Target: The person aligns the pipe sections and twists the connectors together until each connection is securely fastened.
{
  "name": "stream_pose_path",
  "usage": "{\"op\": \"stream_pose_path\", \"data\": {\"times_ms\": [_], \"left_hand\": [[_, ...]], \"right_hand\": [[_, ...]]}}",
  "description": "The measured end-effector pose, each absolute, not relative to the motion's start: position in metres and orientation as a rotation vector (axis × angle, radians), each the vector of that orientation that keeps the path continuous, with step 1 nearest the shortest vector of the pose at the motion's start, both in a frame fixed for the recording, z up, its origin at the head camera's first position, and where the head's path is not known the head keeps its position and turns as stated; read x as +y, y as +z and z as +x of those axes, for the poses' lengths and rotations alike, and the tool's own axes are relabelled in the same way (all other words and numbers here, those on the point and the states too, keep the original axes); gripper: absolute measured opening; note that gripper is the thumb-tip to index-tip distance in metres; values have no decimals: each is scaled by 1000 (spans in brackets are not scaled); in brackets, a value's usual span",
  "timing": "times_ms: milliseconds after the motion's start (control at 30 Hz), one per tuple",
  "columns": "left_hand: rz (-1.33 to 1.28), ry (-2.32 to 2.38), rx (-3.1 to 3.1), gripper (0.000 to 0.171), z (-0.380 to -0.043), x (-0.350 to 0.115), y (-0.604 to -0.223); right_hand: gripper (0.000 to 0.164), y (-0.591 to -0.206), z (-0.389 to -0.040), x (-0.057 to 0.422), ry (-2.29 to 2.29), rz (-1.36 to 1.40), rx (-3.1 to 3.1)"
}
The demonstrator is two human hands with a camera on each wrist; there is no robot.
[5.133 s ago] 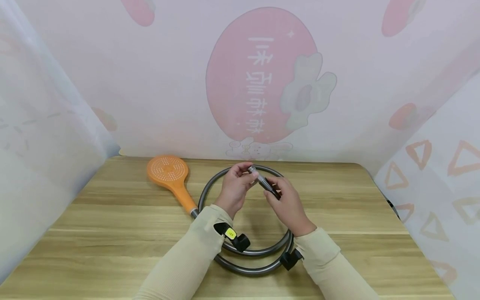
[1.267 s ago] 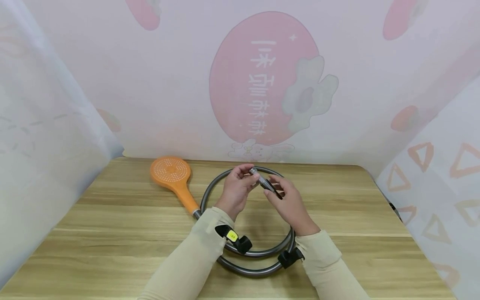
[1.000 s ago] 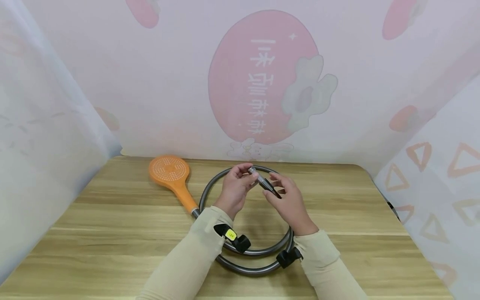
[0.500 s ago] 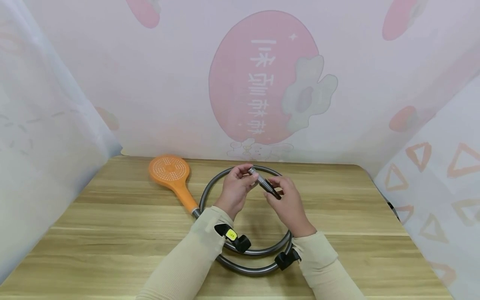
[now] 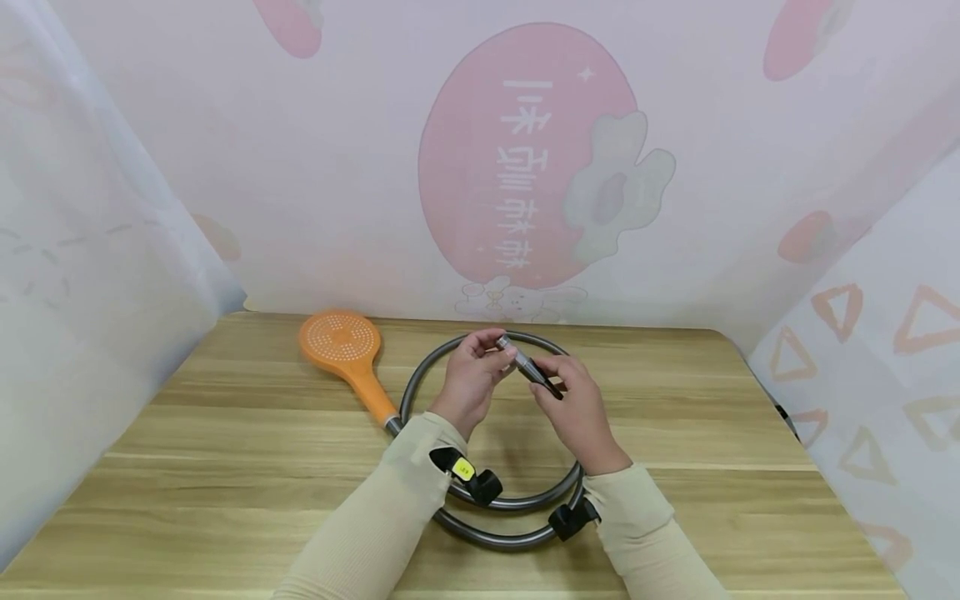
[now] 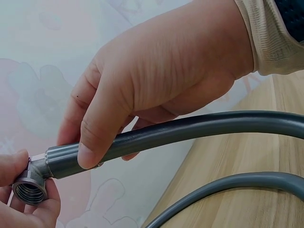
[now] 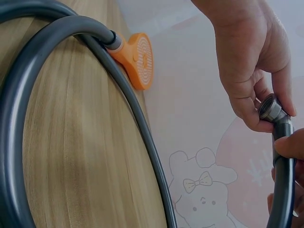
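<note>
My left hand (image 5: 467, 379) pinches a metal elbow fitting (image 7: 273, 113) between thumb and fingers. Its round, internally threaded mouth faces the camera in the left wrist view. The fitting sits at the end of a dark grey shower hose (image 6: 190, 130). Just behind the fitting, my right hand (image 5: 581, 412) grips the hose, thumb on one side and fingers on the other. Both hands hold this end raised above the table. At the hose's other end, an orange shower head (image 5: 341, 337) lies face up, left of the hands, its handle joined to the hose.
The rest of the hose (image 5: 510, 542) lies coiled in loops on the wooden table (image 5: 720, 417), under the wrists. Black wrist cameras (image 5: 486, 487) are strapped over the beige sleeves. Printed curtains (image 5: 300, 167) stand along the table's back and sides.
The right fingers, slightly lifted about a second ago, have closed round the hose again, and the right wrist has shifted a little left. The left hand keeps its pinch; the shower head lies unmoved.
</note>
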State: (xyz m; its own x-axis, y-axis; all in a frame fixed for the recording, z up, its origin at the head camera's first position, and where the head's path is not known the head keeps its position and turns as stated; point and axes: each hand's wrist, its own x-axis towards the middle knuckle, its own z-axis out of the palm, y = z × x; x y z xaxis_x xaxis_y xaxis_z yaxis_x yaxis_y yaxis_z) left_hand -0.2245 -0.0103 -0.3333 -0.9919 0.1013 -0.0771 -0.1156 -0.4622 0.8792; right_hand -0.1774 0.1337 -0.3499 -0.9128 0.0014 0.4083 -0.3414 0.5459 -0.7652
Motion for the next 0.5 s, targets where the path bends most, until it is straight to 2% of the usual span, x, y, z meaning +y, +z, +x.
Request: {"op": "stream_pose_path", "data": {"times_ms": [500], "left_hand": [[-15,2582,1554,26,-226,-10,-333]], "right_hand": [[28,-348,-178,134,1321,252,-2446]]}}
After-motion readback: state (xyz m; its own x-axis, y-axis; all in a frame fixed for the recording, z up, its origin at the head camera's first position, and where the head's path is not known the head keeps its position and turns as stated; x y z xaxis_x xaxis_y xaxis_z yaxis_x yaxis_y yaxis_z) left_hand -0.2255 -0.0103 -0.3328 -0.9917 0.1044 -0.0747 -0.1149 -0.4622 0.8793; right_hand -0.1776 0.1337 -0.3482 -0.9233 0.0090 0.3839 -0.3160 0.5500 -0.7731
